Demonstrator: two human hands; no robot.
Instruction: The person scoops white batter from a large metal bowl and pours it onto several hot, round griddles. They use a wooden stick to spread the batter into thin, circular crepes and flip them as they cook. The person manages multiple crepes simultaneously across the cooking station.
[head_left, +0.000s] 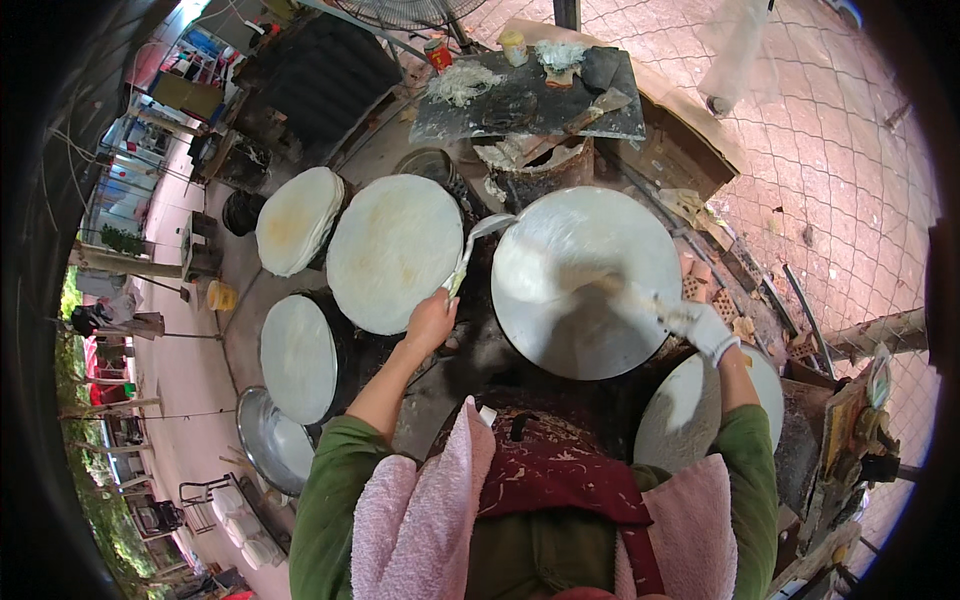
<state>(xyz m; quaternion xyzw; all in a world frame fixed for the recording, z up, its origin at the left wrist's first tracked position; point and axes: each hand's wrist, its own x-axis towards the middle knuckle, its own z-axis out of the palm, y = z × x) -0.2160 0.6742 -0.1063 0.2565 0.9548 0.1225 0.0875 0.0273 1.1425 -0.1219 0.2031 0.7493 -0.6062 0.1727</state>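
Note:
My bare left hand (431, 322) grips the handle of a metal ladle (491, 225), whose bowl is at the left rim of a large round metal griddle (555, 240). Over the griddle's right side is my gloved right hand (701, 326), closed on a tool (626, 292) that is blurred, its far end above the metal; its kind cannot be told. Left of the ladle sits a wide round flatbread-like sheet (394, 251) with faint brown patches. A stack of similar sheets (296, 221) stands farther left, and a pale disc (300, 360) lies below it.
A metal basin (259, 442) stands at lower left, another round pale surface (750, 390) under my right forearm. Behind the griddle are a rusty drum (547, 176) and a dark board (480, 116) bearing a scraper (600, 109), a red can (437, 55) and jar. Wire fencing (825, 112) borders the right.

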